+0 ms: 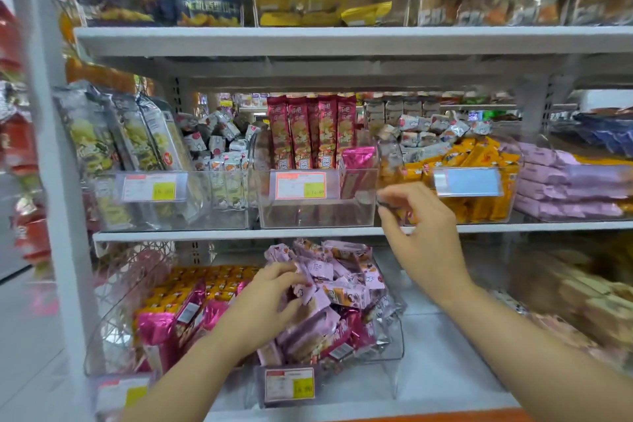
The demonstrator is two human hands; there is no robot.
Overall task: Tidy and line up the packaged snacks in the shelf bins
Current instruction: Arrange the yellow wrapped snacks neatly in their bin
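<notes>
- My left grip (270, 298) clamps light pink packets (325, 288) heaped in the lower bin (397, 349).
- Crinkly, slippery film: I'd hold the flat sides, gently.
- My right grip (421, 226) is beside the middle bin (308, 216); clamped or not, I cannot tell.

This is a shop's snack aisle, as shown by white metal shelves (342, 41) carrying clear plastic bins (315, 214) heaped with pink wrapped snack packets (329, 288), red-and-yellow price labels (300, 185) on bin fronts, and further stocked shelves (479, 103) visible behind.
</notes>
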